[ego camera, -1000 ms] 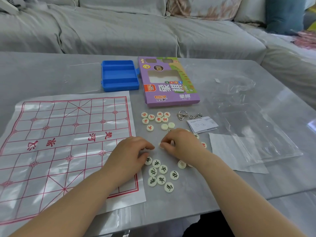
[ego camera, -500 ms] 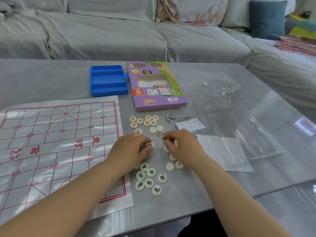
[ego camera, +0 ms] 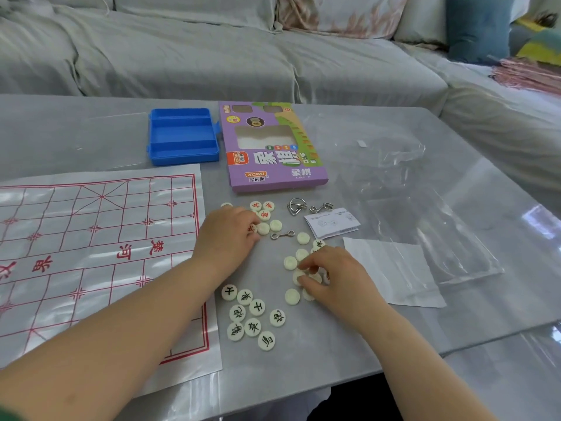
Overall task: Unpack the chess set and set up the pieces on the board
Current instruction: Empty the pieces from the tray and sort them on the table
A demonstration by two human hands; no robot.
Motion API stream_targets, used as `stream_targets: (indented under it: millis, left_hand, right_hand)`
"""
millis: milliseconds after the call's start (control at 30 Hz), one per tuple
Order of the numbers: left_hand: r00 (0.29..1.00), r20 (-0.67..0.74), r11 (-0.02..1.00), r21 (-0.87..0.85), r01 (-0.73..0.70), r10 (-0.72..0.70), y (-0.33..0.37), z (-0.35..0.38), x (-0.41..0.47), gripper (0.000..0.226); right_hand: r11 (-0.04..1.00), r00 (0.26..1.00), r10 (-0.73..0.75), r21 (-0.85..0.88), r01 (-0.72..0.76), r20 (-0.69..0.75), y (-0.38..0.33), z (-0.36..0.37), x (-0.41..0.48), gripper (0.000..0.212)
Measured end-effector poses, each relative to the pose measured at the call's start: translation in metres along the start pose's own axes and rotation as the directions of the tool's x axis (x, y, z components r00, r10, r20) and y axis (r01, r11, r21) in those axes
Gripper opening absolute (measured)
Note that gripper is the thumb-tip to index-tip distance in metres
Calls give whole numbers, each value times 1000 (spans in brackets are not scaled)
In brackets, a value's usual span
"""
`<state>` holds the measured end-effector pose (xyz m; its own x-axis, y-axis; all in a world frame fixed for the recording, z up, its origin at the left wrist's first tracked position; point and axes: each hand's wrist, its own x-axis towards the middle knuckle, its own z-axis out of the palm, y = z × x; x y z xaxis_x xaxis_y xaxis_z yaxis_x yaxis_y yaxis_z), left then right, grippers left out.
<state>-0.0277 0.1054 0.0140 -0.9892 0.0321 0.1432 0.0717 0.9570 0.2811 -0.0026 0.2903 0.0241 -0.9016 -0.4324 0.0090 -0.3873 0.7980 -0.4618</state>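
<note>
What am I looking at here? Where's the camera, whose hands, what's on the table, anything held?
There is no machine here, just a person's two bare hands. They are filmed by one wide-angle camera worn on the person's head, looking down at a grey table.

The left hand is curled over the red-lettered pieces; whether it grips one is unclear. The right hand appears to pinch a face-down piece among the blank-side pieces.

Nearer the person lie the black-lettered pieces, face up. To their left is the board sheet, with no piece set on it yet. Further back are an open blue tray, the purple box, wire puzzles, a paper slip and clear bags.
</note>
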Motion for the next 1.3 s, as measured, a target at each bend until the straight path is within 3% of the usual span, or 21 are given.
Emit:
stream_targets:
  millis: [200, 333, 567, 800, 967, 1033, 1100, 1167, 1300]
  left_hand:
    - [1000, 11, 1000, 9, -9, 9, -3, -4, 4, 39]
    - [997, 59, 992, 113, -49, 43, -2, -5, 8, 41]
    - [997, 66, 983, 182, -36, 25, 0, -3, 20, 38]
    - [998, 41, 999, 17, 50, -51, -10, -11, 0, 36]
    - [993, 89, 994, 76, 72, -79, -23, -10, -23, 37]
    - [993, 85, 994, 79, 75, -82, -23, -8, -25, 37]
    - [993, 63, 994, 59, 94, -98, -23, -7, -25, 37]
    - [992, 42, 993, 21, 115, -115, -24, -7, -26, 36]
    - [994, 37, 994, -3, 108, -108, -24, -5, -30, 40]
  right_hand:
    - [996, 995, -40, -80, 33, -94, -9, 3, 49, 26]
    - [983, 997, -71, -173, 69, -6, -12, 10, 78, 28]
    - [991, 999, -3, -134, 9, 44, -13, 10, 94, 25]
    - [993, 995, 21, -115, -10, 93, -14, 4, 102, 20]
    - [965, 995, -53, -251, 74, 90, -18, 3, 102, 24]
    - [989, 999, -8, -146, 15, 48, -20, 1, 99, 23]
    - [989, 996, 85, 115, -88, 33, -20, -3, 95, 19]
    - [948, 987, 120, 281, -147, 111, -21, -5, 91, 16]
    - [970, 967, 91, 199, -140, 238, -24, 2, 86, 16]
